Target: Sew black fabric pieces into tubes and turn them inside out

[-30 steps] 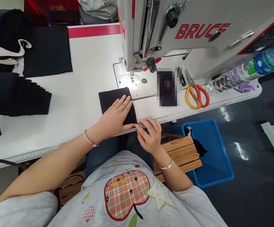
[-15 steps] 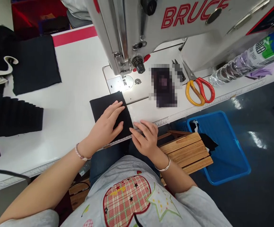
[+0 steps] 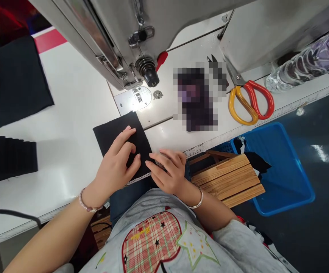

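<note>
A black fabric piece (image 3: 119, 131) lies flat at the table's front edge, just before the sewing machine's needle plate (image 3: 138, 98). My left hand (image 3: 116, 163) rests on top of it, the index finger stretched forward and the other fingers bent, apart from the thumb. At the cloth's right edge is my right hand (image 3: 170, 170), its fingers spread and slightly curved, the fingertips touching or very near the edge. Neither hand grips anything.
Scissors (image 3: 251, 102) with yellow and red handles lie right of a blurred dark object (image 3: 197, 100). A plastic-wrapped bottle (image 3: 300, 62) is farther right. Black fabric stacks (image 3: 9, 157) sit at left. Below right are a wooden stool (image 3: 229, 178) and blue basket (image 3: 289, 170).
The view has moved closer to the machine. My left hand has shifted back a little on the cloth, with its middle finger now more bent. My right hand stays by the cloth's edge.
</note>
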A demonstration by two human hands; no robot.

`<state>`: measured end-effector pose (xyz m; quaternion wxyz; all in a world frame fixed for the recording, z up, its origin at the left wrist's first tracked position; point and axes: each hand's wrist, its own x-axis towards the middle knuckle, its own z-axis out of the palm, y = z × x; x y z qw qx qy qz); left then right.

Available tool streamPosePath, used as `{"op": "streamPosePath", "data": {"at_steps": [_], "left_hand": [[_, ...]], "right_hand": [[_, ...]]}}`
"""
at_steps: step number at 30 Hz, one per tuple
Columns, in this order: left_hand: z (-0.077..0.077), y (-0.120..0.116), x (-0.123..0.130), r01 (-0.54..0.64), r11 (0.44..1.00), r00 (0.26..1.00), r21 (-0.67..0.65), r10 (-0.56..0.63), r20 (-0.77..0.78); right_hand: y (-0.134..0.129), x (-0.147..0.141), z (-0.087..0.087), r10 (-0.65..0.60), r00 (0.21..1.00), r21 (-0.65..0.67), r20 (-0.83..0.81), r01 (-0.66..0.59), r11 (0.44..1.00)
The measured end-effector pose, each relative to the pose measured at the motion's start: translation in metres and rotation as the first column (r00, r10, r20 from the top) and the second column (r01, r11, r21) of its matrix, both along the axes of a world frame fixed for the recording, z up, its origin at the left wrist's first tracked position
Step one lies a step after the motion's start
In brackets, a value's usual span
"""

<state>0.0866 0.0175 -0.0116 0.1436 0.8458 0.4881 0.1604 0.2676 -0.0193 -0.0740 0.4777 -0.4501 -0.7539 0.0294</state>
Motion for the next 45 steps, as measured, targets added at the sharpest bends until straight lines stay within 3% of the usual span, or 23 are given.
{"op": "streamPosePath", "data": {"at_steps": [18,30,35,37,40,42,45], "left_hand": [[-0.005,0.001,0.001,-0.033,0.999,0.999,0.031,0.032,0.036],[-0.005,-0.001,0.0,-0.051,0.999,0.999,-0.019,0.051,0.007],[0.005,0.003,0.001,-0.011,1.0,1.0,-0.018,0.011,0.017],[0.011,0.012,-0.004,-0.063,0.998,0.998,0.013,0.063,0.012],[0.015,0.032,-0.02,-0.247,0.968,0.969,0.049,0.248,-0.015],[0.013,0.047,-0.032,-0.336,0.941,0.94,0.025,0.337,-0.051],[0.009,0.063,-0.043,-0.385,0.921,0.922,-0.054,0.38,-0.077]], "right_hand": [[0.009,-0.006,0.005,0.232,0.973,0.019,-0.011,-0.231,0.973],[-0.005,-0.004,-0.004,0.155,0.984,-0.12,0.09,-0.144,0.982],[-0.005,-0.003,-0.001,0.152,0.985,-0.112,0.077,-0.143,0.983],[-0.004,-0.003,0.0,0.144,0.987,-0.11,0.068,-0.136,0.984],[-0.003,-0.004,0.001,0.146,0.988,-0.113,0.055,-0.139,0.984],[-0.003,-0.004,0.0,0.153,0.987,-0.112,0.044,-0.147,0.983],[-0.002,-0.005,0.0,0.155,0.987,-0.111,0.031,-0.151,0.982]]}}
